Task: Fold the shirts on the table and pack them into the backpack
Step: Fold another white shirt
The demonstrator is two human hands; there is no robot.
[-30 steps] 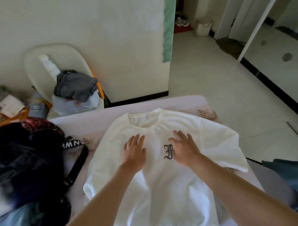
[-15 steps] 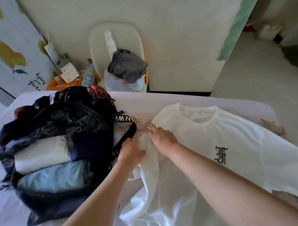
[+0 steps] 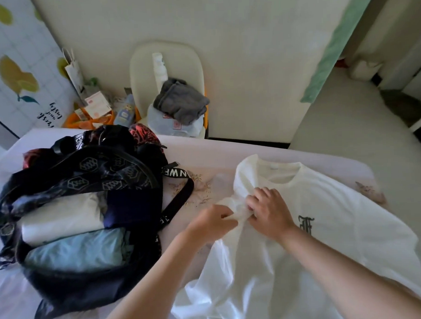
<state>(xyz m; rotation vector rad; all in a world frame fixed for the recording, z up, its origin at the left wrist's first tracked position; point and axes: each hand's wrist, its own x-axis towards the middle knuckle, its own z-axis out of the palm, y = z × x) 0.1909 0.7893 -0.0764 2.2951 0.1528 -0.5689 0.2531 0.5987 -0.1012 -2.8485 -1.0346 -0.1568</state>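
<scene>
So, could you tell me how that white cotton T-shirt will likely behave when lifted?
The white cotton T-shirt is probably floppy: it bunches where both hands pinch its sleeve. It likely drapes and unfolds, and seems light.

White shirt [image 3: 326, 227]: hem cut off by bottom edge; sleeve bunched, hidden under both hands. Backpack [image 3: 90, 294] interior partly hidden by flap. Strap lettering [image 3: 175, 173] only partly readable.

Bare table [image 3: 204, 157] lies behind the shirt [image 3: 326, 227] — the backpack [image 3: 87, 211] crowds the left.
</scene>
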